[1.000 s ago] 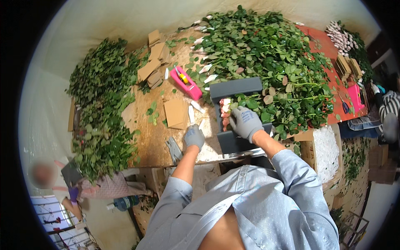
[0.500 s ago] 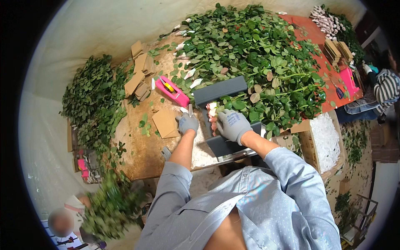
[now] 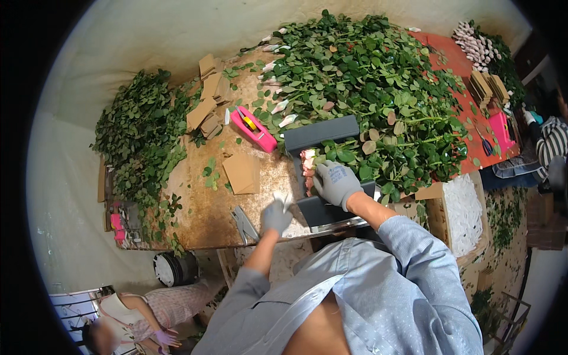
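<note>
The grey-gloved right hand [image 3: 336,182] covered most of the bunch of pale pink rosebuds [image 3: 307,165], so their number could not be told. The small white slip pinched in the grey-gloved left hand [image 3: 276,216] was too small to identify. The dark grey rectangular tray [image 3: 322,135] was partly buried under the heap of green leafy stems [image 3: 367,77]. A second person in a striped sleeve [image 3: 551,142] was cut off by the right rim, and another person in pink [image 3: 148,313] sat blurred below the brown worktable [image 3: 201,207]
</note>
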Demonstrator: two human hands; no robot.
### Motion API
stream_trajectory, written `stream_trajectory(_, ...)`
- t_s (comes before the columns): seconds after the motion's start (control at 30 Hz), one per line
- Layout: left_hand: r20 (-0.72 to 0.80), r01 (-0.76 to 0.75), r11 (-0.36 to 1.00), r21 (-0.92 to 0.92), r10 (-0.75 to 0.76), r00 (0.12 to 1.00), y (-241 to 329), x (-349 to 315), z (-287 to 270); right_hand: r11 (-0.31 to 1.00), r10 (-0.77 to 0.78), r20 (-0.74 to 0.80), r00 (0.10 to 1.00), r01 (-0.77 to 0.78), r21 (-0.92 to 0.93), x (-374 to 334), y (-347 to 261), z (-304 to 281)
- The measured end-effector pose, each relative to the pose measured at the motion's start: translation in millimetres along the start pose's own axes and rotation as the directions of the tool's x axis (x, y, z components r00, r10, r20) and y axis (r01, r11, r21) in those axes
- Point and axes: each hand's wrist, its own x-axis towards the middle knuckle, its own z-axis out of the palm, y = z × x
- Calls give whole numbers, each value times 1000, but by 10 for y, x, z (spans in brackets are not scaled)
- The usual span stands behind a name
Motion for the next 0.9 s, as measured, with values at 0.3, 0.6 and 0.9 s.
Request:
stream_trajectory(0.3, 255, 208, 969, 137, -237, 937, -921, -1868, 14, 1000, -1, 12, 1000, 1, -15, -6, -67, -21)
stream_trajectory(0.6, -1, -181, 954, -240, 187, 982, -67, -1180, -479, 998, -57, -66, 996, 55, -24, 2, -104, -7)
stream_trajectory(0.9, 8, -116, 567, -816, 211, 977, 708, -1237, -653, 918, -378, -124, 917, 389, 77, -935, -264, -734)
